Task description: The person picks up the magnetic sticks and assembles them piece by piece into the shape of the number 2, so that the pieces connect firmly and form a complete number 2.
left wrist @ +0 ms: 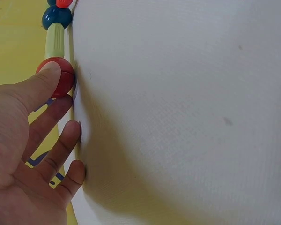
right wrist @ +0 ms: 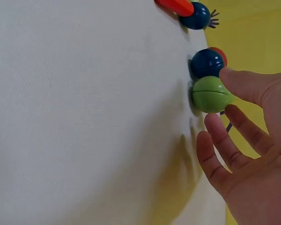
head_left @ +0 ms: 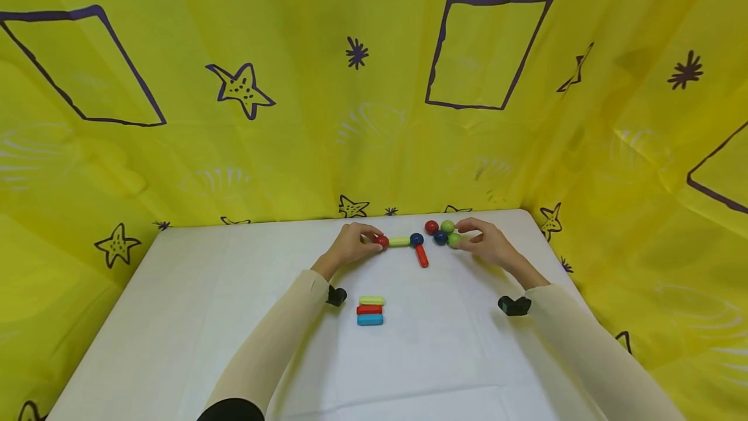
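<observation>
With thumb and fingertips my left hand (head_left: 350, 243) pinches a red ball (left wrist: 65, 84) at the left end of a joined toy piece. From that ball a pale green rod (head_left: 400, 242) runs to a dark blue ball (head_left: 417, 239), and a red rod (head_left: 423, 256) points from there toward me. Over on the right, my right hand (head_left: 486, 243) reaches to a cluster of loose balls, its fingers loosely spread. Its thumb and index fingertips lie right at the near light green ball (right wrist: 210, 94). Beside that are a dark blue ball (right wrist: 207, 63), another green ball (head_left: 447, 226) and a red ball (head_left: 431, 227).
Nearer to me, a pale green rod (head_left: 371, 301), a red rod (head_left: 369, 310) and a blue rod (head_left: 370, 319) lie in a stack of rows on the white table (head_left: 234, 317). A yellow patterned curtain (head_left: 304, 148) borders the table at the back and sides.
</observation>
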The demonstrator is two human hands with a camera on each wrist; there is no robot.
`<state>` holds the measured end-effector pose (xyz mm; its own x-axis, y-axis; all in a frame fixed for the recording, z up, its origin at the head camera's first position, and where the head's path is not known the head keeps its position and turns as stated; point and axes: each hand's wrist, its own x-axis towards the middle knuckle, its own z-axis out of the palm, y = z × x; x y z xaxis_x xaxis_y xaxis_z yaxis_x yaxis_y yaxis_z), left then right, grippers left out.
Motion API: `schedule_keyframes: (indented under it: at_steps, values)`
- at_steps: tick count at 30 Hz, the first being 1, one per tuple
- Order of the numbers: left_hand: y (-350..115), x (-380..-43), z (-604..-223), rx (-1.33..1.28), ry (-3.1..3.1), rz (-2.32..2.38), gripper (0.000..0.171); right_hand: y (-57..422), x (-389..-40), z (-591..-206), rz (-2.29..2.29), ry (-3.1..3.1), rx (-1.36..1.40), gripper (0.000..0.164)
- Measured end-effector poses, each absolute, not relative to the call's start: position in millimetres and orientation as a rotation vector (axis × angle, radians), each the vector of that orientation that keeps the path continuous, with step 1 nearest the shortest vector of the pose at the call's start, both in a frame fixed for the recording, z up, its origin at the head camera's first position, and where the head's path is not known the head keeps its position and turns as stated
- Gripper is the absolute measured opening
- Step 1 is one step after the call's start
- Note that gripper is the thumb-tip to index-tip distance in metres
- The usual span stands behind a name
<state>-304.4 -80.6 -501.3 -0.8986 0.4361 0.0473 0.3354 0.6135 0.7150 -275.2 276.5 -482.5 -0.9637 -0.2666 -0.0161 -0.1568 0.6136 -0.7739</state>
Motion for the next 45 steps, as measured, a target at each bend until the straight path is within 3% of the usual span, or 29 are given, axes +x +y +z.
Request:
schedule_keyframes:
  at_steps: [22, 45]
  values:
    - [-80, -302, -498, 0.624, 2.688, 1.163, 0.029, 278, -280, -505, -1.322, 2.672, -0.256, 0.035]
    - [-79, -303, -500, 0.621, 2.7, 1.165, 0.029, 278, -277, -492, -1.297, 2.671, -0.313, 0.034]
